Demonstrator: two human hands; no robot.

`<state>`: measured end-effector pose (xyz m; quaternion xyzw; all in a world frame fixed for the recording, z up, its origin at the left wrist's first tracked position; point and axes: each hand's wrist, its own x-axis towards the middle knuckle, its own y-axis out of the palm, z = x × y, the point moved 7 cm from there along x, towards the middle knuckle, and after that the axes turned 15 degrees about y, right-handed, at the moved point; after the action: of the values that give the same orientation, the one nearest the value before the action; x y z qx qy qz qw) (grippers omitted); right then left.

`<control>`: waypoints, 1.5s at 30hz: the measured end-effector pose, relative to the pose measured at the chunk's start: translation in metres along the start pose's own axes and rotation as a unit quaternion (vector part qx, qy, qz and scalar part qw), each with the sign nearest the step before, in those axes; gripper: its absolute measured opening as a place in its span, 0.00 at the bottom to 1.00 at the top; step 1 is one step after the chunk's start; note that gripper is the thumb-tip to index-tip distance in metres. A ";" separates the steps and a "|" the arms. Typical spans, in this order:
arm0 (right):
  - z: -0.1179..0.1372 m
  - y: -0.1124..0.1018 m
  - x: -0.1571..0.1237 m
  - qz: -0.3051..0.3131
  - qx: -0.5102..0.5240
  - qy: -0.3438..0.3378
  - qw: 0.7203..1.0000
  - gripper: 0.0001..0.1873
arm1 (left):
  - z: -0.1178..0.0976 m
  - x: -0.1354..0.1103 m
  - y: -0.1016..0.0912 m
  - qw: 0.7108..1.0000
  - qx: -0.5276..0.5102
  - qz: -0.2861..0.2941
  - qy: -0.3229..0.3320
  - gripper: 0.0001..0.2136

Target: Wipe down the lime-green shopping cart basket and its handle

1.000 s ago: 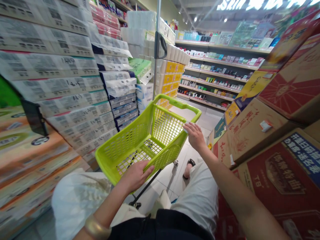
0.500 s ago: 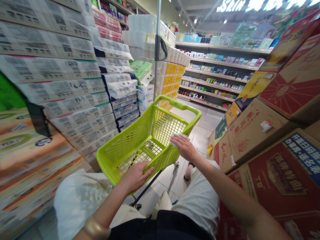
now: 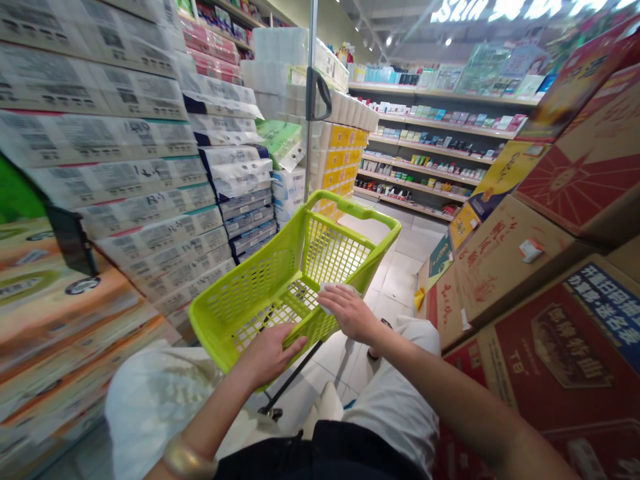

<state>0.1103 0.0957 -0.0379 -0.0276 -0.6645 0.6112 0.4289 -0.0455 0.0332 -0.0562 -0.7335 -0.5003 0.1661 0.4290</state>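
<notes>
A lime-green plastic shopping cart basket [image 3: 245, 287] with lattice walls stands in front of me, with nothing visible inside it. My left hand [image 3: 270, 353] is closed over the near rim, fingers inside and thumb outside. Further along that same side, my right hand [image 3: 350, 313] presses a white wipe [image 3: 327, 293] over the rim. The wipe shows beneath and beyond its fingertips; whether it is cloth or paper I cannot tell. Below the basket a dark leg of the cart runs down to a wheel [image 3: 271, 413].
Stacked white paper packs [image 3: 125, 147] rise at the left. Cardboard cartons [image 3: 520, 260] are piled close on my right. A glass door handle [image 3: 318, 95] stands just beyond the cart. Shelves of small products [image 3: 425, 120] line the back. My knees flank the cart's near end.
My right hand has slid the wipe along the rim toward me and leftward, closer to my left hand. My left hand keeps its hold on the rim.
</notes>
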 end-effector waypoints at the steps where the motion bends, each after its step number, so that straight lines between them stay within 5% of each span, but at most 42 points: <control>1: -0.005 -0.005 0.002 0.009 -0.006 -0.009 1.000 0.24 | 0.001 -0.001 0.000 1.000 0.003 0.004 0.000 0.22; 8: -0.124 -0.069 0.031 -0.018 -0.104 0.109 0.988 0.20 | 0.007 -0.003 0.000 0.999 0.041 0.011 -0.013 0.21; 12: -0.167 -0.092 0.032 -0.065 -0.130 0.202 0.969 0.22 | 0.007 0.001 0.000 0.999 0.037 0.021 -0.010 0.20; 16: -0.132 -0.070 0.022 -0.089 -0.111 0.239 0.961 0.24 | 0.003 0.006 0.001 0.999 0.041 0.030 -0.003 0.19; 20: -0.033 -0.014 0.009 -0.011 -0.023 0.101 0.995 0.24 | -0.002 0.011 0.002 0.999 0.035 0.026 0.001 0.18; 23: 0.001 -0.002 0.003 0.026 -0.006 0.033 0.999 0.23 | 0.001 0.014 0.004 0.999 0.024 0.024 0.014 0.20; 25: -0.013 -0.012 0.003 0.037 -0.028 0.027 0.999 0.23 | 0.006 0.016 0.004 0.999 0.022 0.028 0.019 0.22; 31: -0.132 -0.091 0.003 -0.045 -0.125 0.150 0.980 0.22 | 0.026 0.022 -0.007 0.997 0.049 0.045 0.027 0.26; 35: -0.185 -0.129 -0.004 -0.110 -0.150 0.229 0.956 0.21 | 0.039 0.029 -0.017 0.996 0.062 0.056 0.042 0.27; 40: -0.197 -0.145 -0.016 -0.187 -0.147 0.278 0.931 0.20 | 0.060 0.039 -0.039 0.986 0.153 0.055 0.033 0.29; 45: -0.167 -0.140 -0.025 -0.238 -0.152 0.314 0.906 0.19 | 0.076 0.050 -0.055 0.968 0.238 0.083 0.009 0.26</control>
<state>0.2946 0.1783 0.0463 -0.1241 -0.5670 0.3421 0.7390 -0.1070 0.1196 -0.0472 -0.6505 -0.3797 0.3089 0.5807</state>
